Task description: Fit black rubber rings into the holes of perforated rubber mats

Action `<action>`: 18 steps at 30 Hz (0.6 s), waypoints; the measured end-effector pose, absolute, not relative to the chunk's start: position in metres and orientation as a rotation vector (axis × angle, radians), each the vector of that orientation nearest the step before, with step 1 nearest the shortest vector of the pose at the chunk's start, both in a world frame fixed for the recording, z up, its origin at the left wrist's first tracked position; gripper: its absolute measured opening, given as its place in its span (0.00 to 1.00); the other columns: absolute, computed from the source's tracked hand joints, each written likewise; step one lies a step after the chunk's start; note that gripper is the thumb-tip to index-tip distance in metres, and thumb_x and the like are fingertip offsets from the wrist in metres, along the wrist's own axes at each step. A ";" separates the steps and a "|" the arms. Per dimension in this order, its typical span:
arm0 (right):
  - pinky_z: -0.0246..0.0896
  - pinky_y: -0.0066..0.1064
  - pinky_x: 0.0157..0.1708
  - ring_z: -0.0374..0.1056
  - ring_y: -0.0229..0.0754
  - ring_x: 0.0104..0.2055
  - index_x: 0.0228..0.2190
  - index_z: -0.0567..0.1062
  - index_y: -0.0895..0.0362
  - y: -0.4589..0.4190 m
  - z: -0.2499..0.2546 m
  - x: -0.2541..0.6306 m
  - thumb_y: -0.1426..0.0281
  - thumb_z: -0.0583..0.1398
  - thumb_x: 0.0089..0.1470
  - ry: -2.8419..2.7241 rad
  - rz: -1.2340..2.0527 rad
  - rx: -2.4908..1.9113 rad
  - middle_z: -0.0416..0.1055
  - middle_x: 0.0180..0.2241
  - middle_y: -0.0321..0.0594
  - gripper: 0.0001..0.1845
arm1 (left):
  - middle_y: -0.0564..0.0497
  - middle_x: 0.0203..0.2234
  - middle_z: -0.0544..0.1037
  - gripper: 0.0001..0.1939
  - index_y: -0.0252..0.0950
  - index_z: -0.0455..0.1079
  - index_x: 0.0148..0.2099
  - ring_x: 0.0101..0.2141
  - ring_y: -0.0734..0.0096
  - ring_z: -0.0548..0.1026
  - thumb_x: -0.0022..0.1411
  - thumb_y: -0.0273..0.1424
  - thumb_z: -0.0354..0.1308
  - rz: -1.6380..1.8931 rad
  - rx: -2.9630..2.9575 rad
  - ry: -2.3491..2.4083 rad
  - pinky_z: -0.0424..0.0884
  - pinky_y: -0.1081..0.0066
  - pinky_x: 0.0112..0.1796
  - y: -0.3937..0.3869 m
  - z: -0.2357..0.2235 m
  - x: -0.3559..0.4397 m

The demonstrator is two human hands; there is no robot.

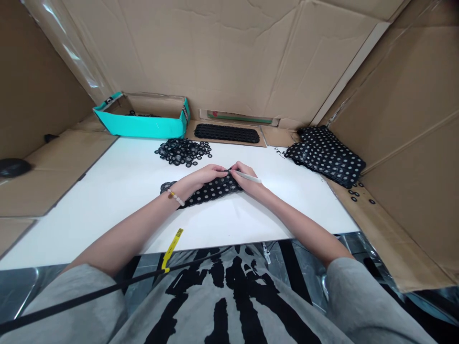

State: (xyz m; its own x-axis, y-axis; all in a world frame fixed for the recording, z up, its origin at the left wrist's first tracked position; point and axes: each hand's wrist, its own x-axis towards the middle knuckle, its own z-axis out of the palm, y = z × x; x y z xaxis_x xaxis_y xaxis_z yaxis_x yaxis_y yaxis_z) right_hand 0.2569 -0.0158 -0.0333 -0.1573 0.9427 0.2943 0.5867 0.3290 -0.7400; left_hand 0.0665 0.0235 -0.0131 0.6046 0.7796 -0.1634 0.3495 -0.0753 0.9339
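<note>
A black rubber sheet punched with round holes (210, 190) lies on the white table (118, 191) in front of me. My left hand (206, 175) rests on top of the sheet with its fingers curled and pressing it down near its far end. My right hand (245, 179) is closed round a thin white stick tool (250, 177), its tip at the sheet's right end, beside my left fingertips. A bead bracelet circles my left wrist.
A heap of loose black rubber rings (183, 151) lies beyond my hands. A teal cardboard box (143, 119) stands at the back left, a black perforated strip (226, 133) at the back, a stack of punched sheets (325, 154) at the right. Cardboard walls enclose the table.
</note>
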 end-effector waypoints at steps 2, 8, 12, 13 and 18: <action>0.58 0.30 0.36 0.65 0.40 0.35 0.29 0.70 0.54 -0.015 -0.031 0.260 0.62 0.55 0.54 -1.817 0.635 -1.340 0.71 0.31 0.34 0.09 | 0.52 0.33 0.79 0.17 0.37 0.74 0.36 0.38 0.61 0.73 0.49 0.44 0.61 0.480 1.795 1.010 0.66 0.67 0.40 0.021 -0.012 0.068; 0.61 0.31 0.35 0.65 0.38 0.32 0.23 0.70 0.56 -0.016 -0.020 0.273 0.65 0.59 0.47 -1.690 0.978 -1.303 0.73 0.33 0.36 0.07 | 0.54 0.35 0.79 0.18 0.39 0.73 0.39 0.41 0.59 0.73 0.44 0.40 0.65 0.557 2.024 1.181 0.67 0.66 0.44 0.021 -0.025 0.073; 0.61 0.33 0.43 0.68 0.41 0.38 0.20 0.71 0.56 -0.017 -0.017 0.276 0.67 0.59 0.45 -1.748 0.907 -1.260 0.74 0.37 0.37 0.06 | 0.54 0.36 0.79 0.20 0.40 0.73 0.41 0.40 0.60 0.74 0.43 0.38 0.66 0.588 1.986 1.232 0.67 0.66 0.44 0.022 -0.029 0.074; 0.61 0.33 0.44 0.68 0.42 0.39 0.20 0.71 0.56 -0.017 -0.017 0.275 0.67 0.59 0.45 -1.761 0.892 -1.261 0.74 0.36 0.37 0.06 | 0.54 0.36 0.79 0.21 0.40 0.73 0.42 0.40 0.60 0.74 0.43 0.38 0.67 0.601 1.982 1.242 0.67 0.66 0.44 0.022 -0.029 0.074; 0.61 0.34 0.45 0.69 0.42 0.40 0.18 0.71 0.56 -0.015 -0.018 0.274 0.68 0.59 0.45 -1.763 0.904 -1.290 0.75 0.35 0.38 0.08 | 0.55 0.38 0.79 0.20 0.41 0.73 0.42 0.42 0.60 0.74 0.44 0.37 0.66 0.624 1.943 1.230 0.67 0.66 0.46 0.020 -0.030 0.073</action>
State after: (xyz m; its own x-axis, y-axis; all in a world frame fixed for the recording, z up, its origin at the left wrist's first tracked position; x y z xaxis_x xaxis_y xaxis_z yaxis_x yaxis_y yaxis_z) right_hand 0.2742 -0.0154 -0.0184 -0.2026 0.9651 0.1658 0.4288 0.2396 -0.8710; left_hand 0.0730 0.0204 -0.0305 0.4220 0.9065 0.0135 0.5461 -0.2661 0.7943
